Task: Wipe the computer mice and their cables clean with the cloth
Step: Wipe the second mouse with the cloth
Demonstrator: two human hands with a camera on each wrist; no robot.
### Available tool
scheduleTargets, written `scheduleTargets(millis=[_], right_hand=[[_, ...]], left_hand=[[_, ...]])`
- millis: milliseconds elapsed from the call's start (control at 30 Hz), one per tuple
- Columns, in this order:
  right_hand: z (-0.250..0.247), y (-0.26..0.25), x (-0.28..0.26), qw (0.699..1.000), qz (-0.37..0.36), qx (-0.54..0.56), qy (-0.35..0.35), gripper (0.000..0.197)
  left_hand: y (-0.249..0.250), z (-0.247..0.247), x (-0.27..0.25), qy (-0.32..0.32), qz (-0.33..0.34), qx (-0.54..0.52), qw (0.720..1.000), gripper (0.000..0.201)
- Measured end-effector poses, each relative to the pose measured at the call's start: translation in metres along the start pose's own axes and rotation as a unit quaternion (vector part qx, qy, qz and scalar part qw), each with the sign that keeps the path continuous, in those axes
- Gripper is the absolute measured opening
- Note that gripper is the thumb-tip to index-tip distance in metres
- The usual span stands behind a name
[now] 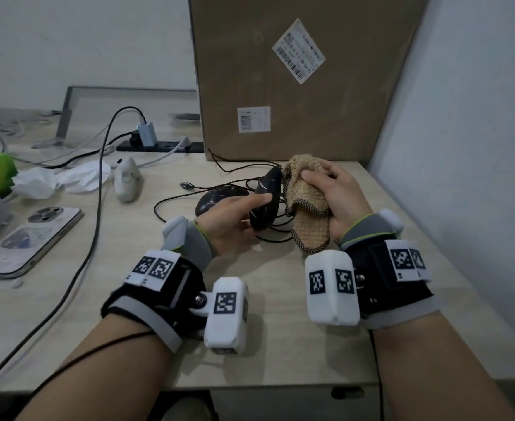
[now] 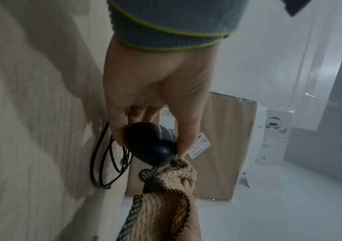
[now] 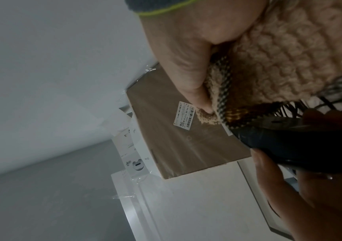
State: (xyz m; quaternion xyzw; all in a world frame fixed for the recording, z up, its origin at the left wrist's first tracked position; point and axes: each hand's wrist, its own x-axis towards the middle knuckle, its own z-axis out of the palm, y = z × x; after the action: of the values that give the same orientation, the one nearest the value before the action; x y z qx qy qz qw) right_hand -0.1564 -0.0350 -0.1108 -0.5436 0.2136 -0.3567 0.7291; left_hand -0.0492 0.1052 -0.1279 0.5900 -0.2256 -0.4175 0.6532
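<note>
My left hand (image 1: 235,215) grips a black mouse (image 1: 267,199) turned on its side above the table, thumb on its upper flank. In the left wrist view the mouse (image 2: 151,145) sits between thumb and fingers of that hand (image 2: 155,91). My right hand (image 1: 335,199) holds a beige waffle cloth (image 1: 306,208) with a dark checked hem against the mouse's right side. In the right wrist view the cloth (image 3: 279,57) meets the mouse (image 3: 302,146). A second black mouse (image 1: 216,199) lies on the table behind my left hand. Black cables (image 1: 183,200) loop beneath both.
A tall cardboard box (image 1: 298,77) stands at the back against the wall. A white mouse (image 1: 128,182), crumpled tissue (image 1: 58,179), a phone (image 1: 25,241) and a power strip (image 1: 159,145) with chargers lie to the left. A black cable (image 1: 98,189) runs toward the front edge.
</note>
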Motion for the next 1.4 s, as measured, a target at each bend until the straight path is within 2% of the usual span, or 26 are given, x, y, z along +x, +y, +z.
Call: scheduleTargets(millis=[100,267,467,667,867,1100,1200,1400], right_hand=[[-0.001,0.0,-0.001,1.0,-0.014,-0.017,-0.007,0.027],[-0.002,0.005,-0.002,0.999,-0.013,-0.027,-0.027,0.032],[-0.002,0.008,-0.001,1.0,-0.016,-0.02,-0.014,0.034],[0.002,0.01,-0.005,0.999,-0.025,-0.033,-0.033,0.032],[0.007,0.012,-0.012,0.994,-0.033,-0.057,-0.087,0.038],[0.007,0.008,-0.016,0.987,-0.03,-0.102,-0.121,0.021],[0.007,0.01,-0.015,0.984,-0.029,-0.123,-0.124,0.02],[0.007,0.014,-0.016,0.983,-0.036,-0.137,-0.116,0.02]], left_hand=[[-0.002,0.002,0.0,-0.021,0.004,0.022,1.0,0.017],[-0.005,0.004,-0.001,-0.04,0.026,-0.002,0.999,0.018],[-0.002,0.006,-0.001,-0.021,-0.016,-0.086,0.996,0.03],[-0.004,0.004,0.001,-0.034,0.002,-0.086,0.996,0.036],[-0.004,0.005,0.001,-0.006,0.031,-0.131,0.991,0.03],[-0.002,0.002,0.004,0.032,0.066,-0.212,0.975,0.029],[-0.001,0.001,0.004,0.049,0.077,-0.209,0.974,0.018],[-0.002,-0.003,0.007,0.08,0.089,-0.186,0.975,0.011]])
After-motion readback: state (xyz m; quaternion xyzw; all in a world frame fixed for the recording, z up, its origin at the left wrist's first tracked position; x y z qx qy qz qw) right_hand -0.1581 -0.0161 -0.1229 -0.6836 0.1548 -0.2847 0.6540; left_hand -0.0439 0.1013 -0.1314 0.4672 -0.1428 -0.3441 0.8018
